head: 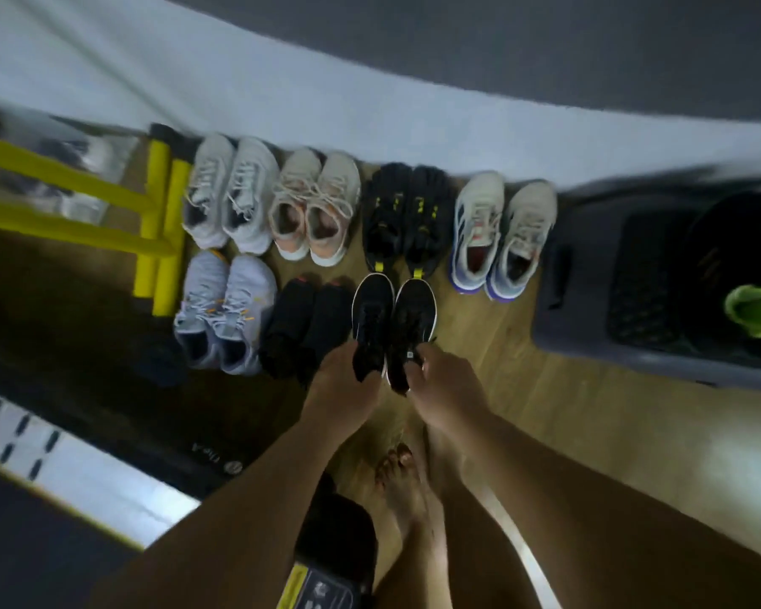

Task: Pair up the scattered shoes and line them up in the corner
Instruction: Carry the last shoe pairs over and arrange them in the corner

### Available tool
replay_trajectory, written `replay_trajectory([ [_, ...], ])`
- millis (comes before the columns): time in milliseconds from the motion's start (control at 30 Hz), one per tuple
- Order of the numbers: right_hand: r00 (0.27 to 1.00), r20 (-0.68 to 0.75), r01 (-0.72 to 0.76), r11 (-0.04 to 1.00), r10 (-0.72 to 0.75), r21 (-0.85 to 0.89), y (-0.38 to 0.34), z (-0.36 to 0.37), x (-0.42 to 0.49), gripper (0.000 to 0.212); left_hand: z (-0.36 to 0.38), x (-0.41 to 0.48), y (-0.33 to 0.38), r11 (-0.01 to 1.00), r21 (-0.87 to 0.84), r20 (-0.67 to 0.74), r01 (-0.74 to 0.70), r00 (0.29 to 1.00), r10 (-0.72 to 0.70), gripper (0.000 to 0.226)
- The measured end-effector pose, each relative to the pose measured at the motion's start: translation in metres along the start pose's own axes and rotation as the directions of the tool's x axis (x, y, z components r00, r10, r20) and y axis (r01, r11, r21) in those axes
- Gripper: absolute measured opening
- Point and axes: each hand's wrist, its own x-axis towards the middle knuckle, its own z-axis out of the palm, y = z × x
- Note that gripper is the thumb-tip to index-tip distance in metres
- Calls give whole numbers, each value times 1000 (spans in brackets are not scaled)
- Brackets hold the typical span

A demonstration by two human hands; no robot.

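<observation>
I hold a pair of black trainers with white soles side by side, toes pointing at the wall. My left hand [346,380] grips the heel of the left black shoe [372,309]. My right hand [447,386] grips the heel of the right black shoe [414,318]. Along the wall stand a white pair [231,191], a beige pair [315,204], a black-and-yellow pair [407,213] and a white-and-blue pair [501,230]. In front of them a light blue pair [225,309] and a black pair [306,323] form a second row, left of the shoes I hold.
A yellow frame [159,222] stands at the left of the rows. A dark plastic basket [589,301] at the right holds a neon green shoe [756,309]. My bare foot [403,485] is on the wooden floor [545,410] below my hands.
</observation>
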Motion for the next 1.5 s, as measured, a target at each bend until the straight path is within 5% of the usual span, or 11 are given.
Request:
replay_trajectory([
  [200,988,-132,64,990,-81,-128,-62,-97,-135,37,-92,-143,57,975,108,-87,-192,976,201,44],
  [400,931,-330,103,979,-158,-178,-89,-115,-257,38,-125,-237,53,911,196,-181,-362,900,396,43],
  [767,812,-582,17,999,-35,-36,-39,-117,-441,56,-83,-373,93,678,443,49,-587,771,635,55],
  [933,713,-689,-56,990,132,132,21,-119,-517,55,-22,-428,125,509,467,220,-723,652,725,59],
  [1133,582,-747,-148,945,321,291,121,-90,-631,57,85,-521,157,196,478,437,-856,426,792,55],
  [1500,303,-629,-302,698,716,649,280,71,-862,61,302,-743,82,-282,302,781,-911,66,621,59],
])
